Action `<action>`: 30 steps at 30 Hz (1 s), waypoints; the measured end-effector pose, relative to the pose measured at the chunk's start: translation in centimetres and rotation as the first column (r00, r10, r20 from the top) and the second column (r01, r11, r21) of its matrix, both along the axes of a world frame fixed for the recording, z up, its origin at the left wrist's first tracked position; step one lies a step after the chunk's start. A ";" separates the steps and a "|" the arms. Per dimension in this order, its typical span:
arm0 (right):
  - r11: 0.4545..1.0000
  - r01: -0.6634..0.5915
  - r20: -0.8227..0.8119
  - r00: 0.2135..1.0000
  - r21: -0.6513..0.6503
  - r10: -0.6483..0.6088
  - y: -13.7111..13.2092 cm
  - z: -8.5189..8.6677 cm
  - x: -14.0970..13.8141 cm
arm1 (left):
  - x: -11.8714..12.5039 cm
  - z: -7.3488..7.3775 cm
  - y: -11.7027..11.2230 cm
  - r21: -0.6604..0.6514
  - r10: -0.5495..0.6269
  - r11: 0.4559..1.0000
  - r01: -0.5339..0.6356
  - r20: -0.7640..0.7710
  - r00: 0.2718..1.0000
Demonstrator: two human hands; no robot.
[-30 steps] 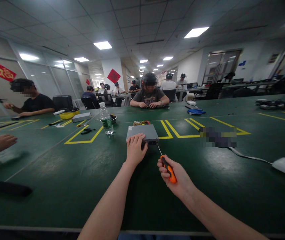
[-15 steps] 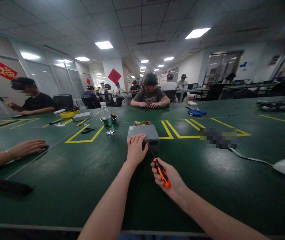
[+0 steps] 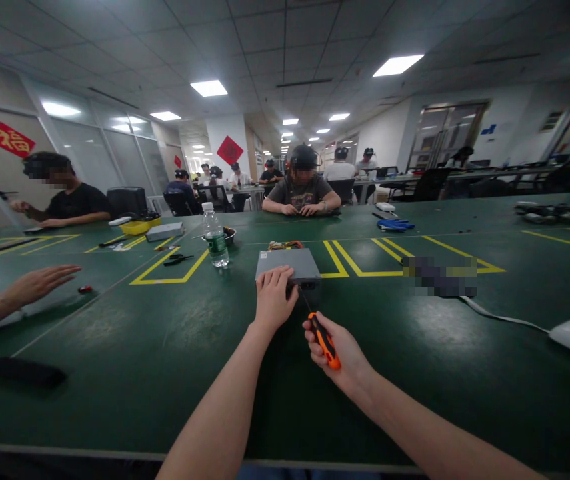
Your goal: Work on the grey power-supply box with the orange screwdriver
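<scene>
A grey metal box that looks like a computer power supply [image 3: 305, 261] lies on the table in front of me, with coloured wires [image 3: 286, 245] at its far side. My left hand [image 3: 275, 298] grips its near left part, fingers over the top and thumb down by the near face. In my right hand [image 3: 347, 357], closed around the handle, is an orange and black screwdriver [image 3: 325, 341]. Its shaft points up and away to the near face of the box, beside my left thumb. The tip is too small to make out.
A water bottle [image 3: 215, 240] stands left of the box, before a bowl [image 3: 229, 235]. Pliers [image 3: 178, 259] lie within yellow tape. A co-worker's hand [image 3: 39, 283] is at left, near a small red object [image 3: 85, 289]. A white cable [image 3: 505, 319] runs at right.
The screwdriver handle and my right hand have shifted very slightly upward. At left, the co-worker's hand has drawn back to the left, uncovering the small red object.
</scene>
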State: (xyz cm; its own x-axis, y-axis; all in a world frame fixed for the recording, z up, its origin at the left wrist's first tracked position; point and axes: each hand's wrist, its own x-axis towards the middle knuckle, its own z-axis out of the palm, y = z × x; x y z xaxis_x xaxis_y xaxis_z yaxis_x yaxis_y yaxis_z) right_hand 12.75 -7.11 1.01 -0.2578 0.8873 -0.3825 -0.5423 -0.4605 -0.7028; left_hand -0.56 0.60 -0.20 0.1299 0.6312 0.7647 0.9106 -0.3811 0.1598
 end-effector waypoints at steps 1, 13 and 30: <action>1.000 0.006 0.003 1.000 -0.002 -0.006 0.0 0.0 0.0 | 0.0 0.0 0.0 -0.001 -0.002 1.000 0.002 0.002 1.000; 0.993 0.100 -0.023 0.995 -0.068 -0.102 -0.5 0.8 -0.9 | 0.0 0.0 0.0 -0.004 -0.005 1.000 0.005 -0.004 1.000; 0.993 0.045 -0.125 0.990 -0.112 -0.059 -0.5 0.8 -1.3 | 0.2 0.0 0.0 0.003 0.034 0.999 -0.034 -0.045 0.998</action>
State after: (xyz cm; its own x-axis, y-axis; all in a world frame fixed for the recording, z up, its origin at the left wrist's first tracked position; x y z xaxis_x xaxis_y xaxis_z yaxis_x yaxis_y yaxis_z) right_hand 11.47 -7.60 1.80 -0.2652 0.8558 -0.4442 -0.6500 -0.4990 -0.5732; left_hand -0.35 0.57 -0.23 0.1422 0.6338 0.7603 0.9294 -0.3499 0.1178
